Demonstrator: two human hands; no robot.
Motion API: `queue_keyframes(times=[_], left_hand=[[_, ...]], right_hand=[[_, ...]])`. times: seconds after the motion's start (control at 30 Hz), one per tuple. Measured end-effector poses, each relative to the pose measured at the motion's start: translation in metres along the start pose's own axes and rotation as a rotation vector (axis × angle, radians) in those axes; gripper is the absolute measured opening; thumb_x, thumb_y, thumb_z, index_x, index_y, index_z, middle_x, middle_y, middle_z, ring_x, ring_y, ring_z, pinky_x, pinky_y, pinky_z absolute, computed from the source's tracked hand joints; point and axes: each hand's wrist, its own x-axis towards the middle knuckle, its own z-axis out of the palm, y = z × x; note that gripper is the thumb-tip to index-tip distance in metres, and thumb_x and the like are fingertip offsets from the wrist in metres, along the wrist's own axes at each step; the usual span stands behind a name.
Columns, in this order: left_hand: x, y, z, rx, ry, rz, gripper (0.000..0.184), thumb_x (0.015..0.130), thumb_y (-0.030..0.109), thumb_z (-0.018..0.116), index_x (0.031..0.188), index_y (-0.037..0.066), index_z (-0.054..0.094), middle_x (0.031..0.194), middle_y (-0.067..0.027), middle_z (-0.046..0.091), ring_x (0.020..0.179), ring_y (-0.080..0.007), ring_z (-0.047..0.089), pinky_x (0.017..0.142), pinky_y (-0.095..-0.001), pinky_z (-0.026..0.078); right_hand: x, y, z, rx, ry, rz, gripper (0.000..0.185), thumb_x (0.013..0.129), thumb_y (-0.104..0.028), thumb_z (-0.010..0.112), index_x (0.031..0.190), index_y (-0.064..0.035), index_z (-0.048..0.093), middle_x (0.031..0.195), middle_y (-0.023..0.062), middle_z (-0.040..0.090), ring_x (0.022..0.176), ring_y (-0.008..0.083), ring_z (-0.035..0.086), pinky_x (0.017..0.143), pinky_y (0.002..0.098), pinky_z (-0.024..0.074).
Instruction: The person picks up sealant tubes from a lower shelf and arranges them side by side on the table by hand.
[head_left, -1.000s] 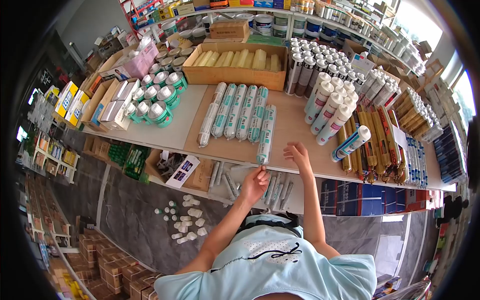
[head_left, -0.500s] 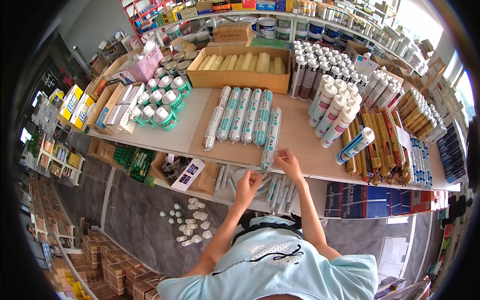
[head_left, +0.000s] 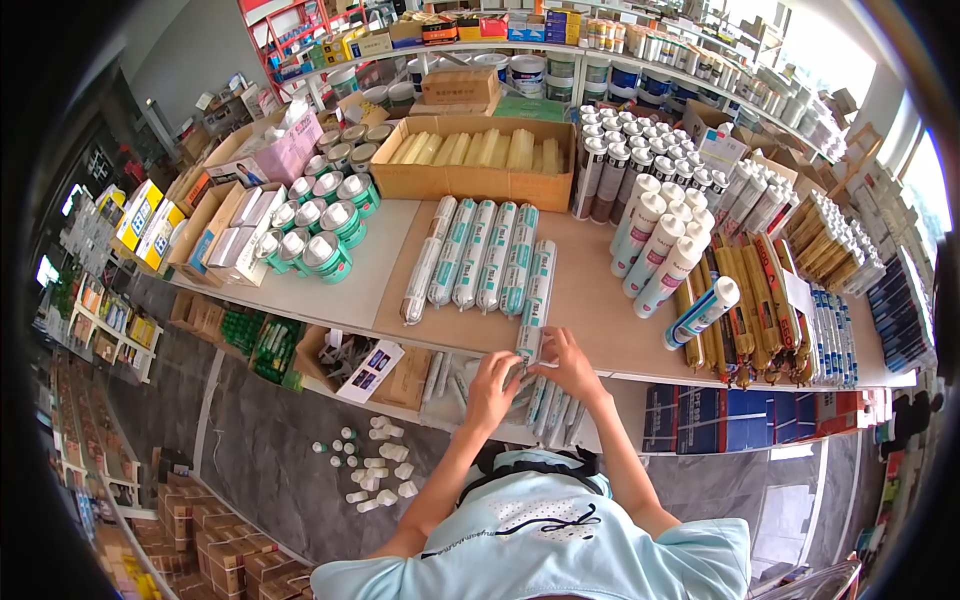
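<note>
Both hands are at the near end of a white and teal foil sealant sausage (head_left: 537,290), which lies lengthwise with that end at the table's front edge. My left hand (head_left: 490,390) has its fingers curled against the left side of the end. From the right, my right hand (head_left: 570,366) pinches the same end with thumb and fingers. The tip itself is partly hidden by the fingers. Just left of it, several more sealant sausages (head_left: 492,260) lie side by side in a row.
White cartridges (head_left: 663,268) stand on the table (head_left: 590,300) at right, beside gold foil packs (head_left: 765,300). Behind is a cardboard box (head_left: 470,180) of yellowish sticks. Green-lidded tins (head_left: 328,258) stand at left. Under the tabletop, a shelf holds more tubes (head_left: 550,412).
My left hand has come up against the sausage's near end, and my right hand has closed in beside it. The camera view has shifted slightly, so the table sits lower.
</note>
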Motion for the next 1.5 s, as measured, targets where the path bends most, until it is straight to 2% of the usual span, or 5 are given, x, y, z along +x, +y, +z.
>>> queue_keyframes(times=[0.13, 0.37, 0.77, 1.27, 1.5], left_hand=[[0.013, -0.007, -0.006, 0.006, -0.075, 0.118, 0.032, 0.077, -0.003, 0.067, 0.108, 0.006, 0.061, 0.108, -0.0097, 0.061, 0.097, -0.0312, 0.060, 0.082, -0.0371, 0.050], [0.030, -0.011, -0.002, -0.113, -0.107, -0.003, 0.028, 0.076, -0.001, 0.068, 0.103, 0.006, 0.063, 0.101, -0.0088, 0.064, 0.097, -0.0286, 0.060, 0.083, -0.0377, 0.049], [0.066, -0.021, 0.017, 0.193, -0.101, 0.218, 0.029, 0.072, 0.002, 0.067, 0.100, 0.006, 0.065, 0.091, -0.0077, 0.063, 0.094, -0.0267, 0.056, 0.091, -0.0423, 0.040], [0.078, -0.018, 0.047, 0.292, -0.072, 0.054, 0.032, 0.070, 0.001, 0.064, 0.102, 0.007, 0.062, 0.095, -0.0085, 0.061, 0.100, -0.0297, 0.053, 0.083, -0.0449, 0.041], [0.085, -0.020, 0.049, 0.335, 0.022, 0.114, 0.029, 0.069, 0.003, 0.067, 0.097, 0.007, 0.060, 0.098, -0.0090, 0.058, 0.098, -0.0294, 0.051, 0.082, -0.0446, 0.040]], right_hand=[[-0.001, -0.003, -0.001, -0.099, 0.033, 0.048, 0.063, 0.072, -0.017, 0.079, 0.123, -0.0058, 0.044, 0.112, 0.0133, 0.054, 0.093, 0.0317, 0.063, 0.076, 0.0399, 0.0523], [0.003, -0.008, 0.003, -0.162, 0.086, 0.114, 0.065, 0.070, -0.021, 0.078, 0.125, -0.0089, 0.045, 0.115, 0.0114, 0.054, 0.097, 0.0344, 0.060, 0.076, 0.0444, 0.0511], [0.036, 0.011, -0.011, -0.172, 0.132, 0.039, 0.061, 0.069, -0.019, 0.077, 0.122, -0.0105, 0.048, 0.115, 0.0111, 0.055, 0.098, 0.0347, 0.060, 0.077, 0.0437, 0.0517], [0.075, 0.045, -0.028, -0.073, 0.096, -0.140, 0.062, 0.067, -0.010, 0.078, 0.122, -0.0031, 0.050, 0.121, 0.0170, 0.052, 0.110, 0.0380, 0.054, 0.089, 0.0414, 0.0474], [0.078, 0.042, -0.032, -0.184, 0.107, -0.168, 0.066, 0.066, -0.012, 0.078, 0.123, -0.0045, 0.048, 0.119, 0.0173, 0.053, 0.112, 0.0382, 0.051, 0.093, 0.0420, 0.0440]])
